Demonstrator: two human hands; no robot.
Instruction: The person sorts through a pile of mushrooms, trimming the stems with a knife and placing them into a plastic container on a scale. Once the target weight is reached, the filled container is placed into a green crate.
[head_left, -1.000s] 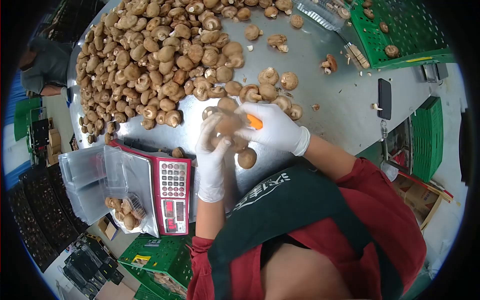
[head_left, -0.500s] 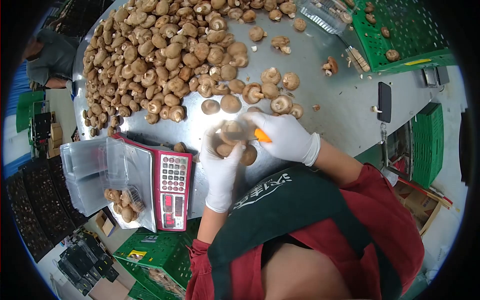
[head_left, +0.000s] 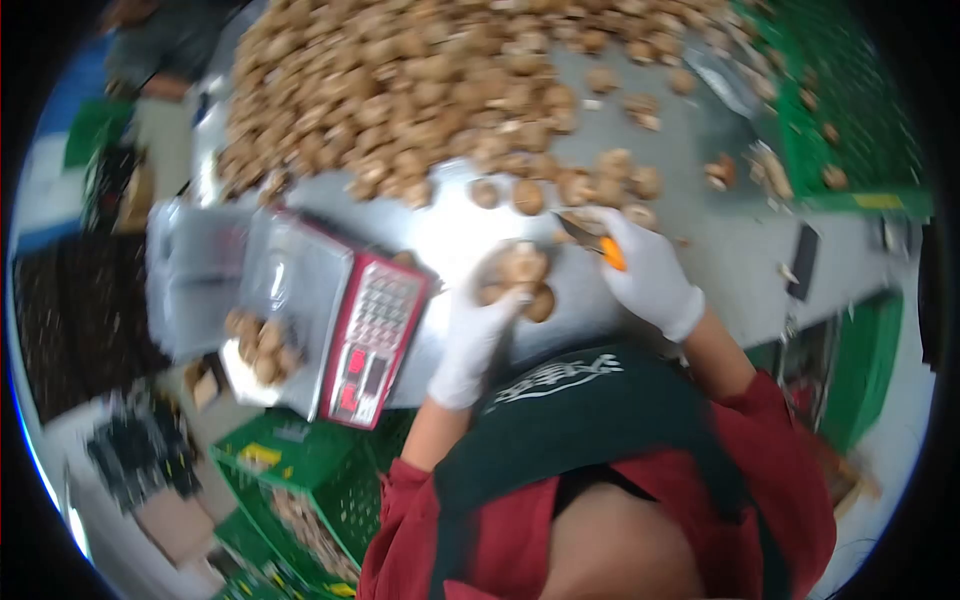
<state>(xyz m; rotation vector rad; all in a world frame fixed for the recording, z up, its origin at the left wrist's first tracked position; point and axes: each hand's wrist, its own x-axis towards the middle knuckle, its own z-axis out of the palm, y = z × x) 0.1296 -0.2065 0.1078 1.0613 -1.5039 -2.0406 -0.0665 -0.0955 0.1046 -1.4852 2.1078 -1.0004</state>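
My gloved left hand is closed round a shiitake mushroom, its pale stem side facing up. Against and below the fingers, more brown caps show. In my gloved right hand is a knife with an orange handle; the blade points up and left, apart from the held mushroom. Just beyond the blade, several loose shiitakes lie on the metal table. The view is smeared by motion.
A big heap of shiitakes covers the far table. At left stands a red scale, with clear plastic boxes and a small pack of mushrooms. Green crates sit far right and below. A phone lies right.
The knife has moved away from the mushroom in my left hand, to the right and up. The held mushroom now shows its stem side. The whole view has shifted and turned.
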